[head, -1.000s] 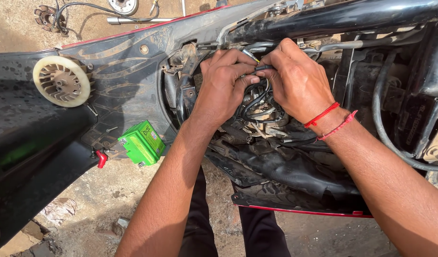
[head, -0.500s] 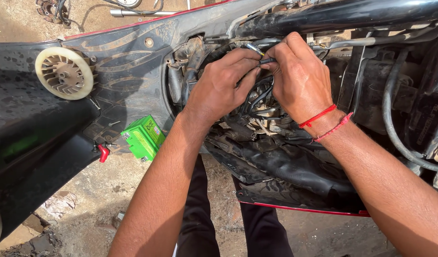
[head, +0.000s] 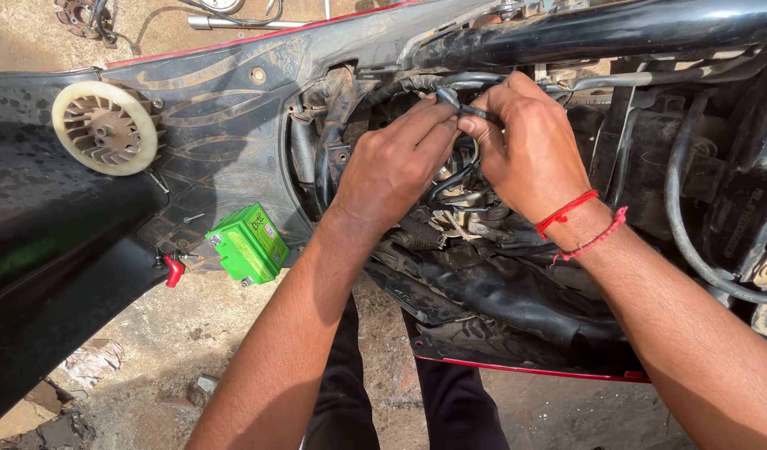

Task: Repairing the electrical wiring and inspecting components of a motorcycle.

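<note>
**Hands deep in scooter wiring**

Inside the open scooter body (head: 233, 142), the left hand (head: 392, 167) and right hand (head: 529, 146) meet, both pinching one black cable (head: 471, 111). Pulling hard could likely strain it or snag nearby hoses (head: 683, 217); the green battery (head: 248, 244) hangs loose.

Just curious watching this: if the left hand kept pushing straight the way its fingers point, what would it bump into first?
Probably the black cable pinched between left hand and right hand; depth beyond is unclear.

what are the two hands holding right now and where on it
Both the left hand and right hand pinch a black cable at its upper bend.
</note>
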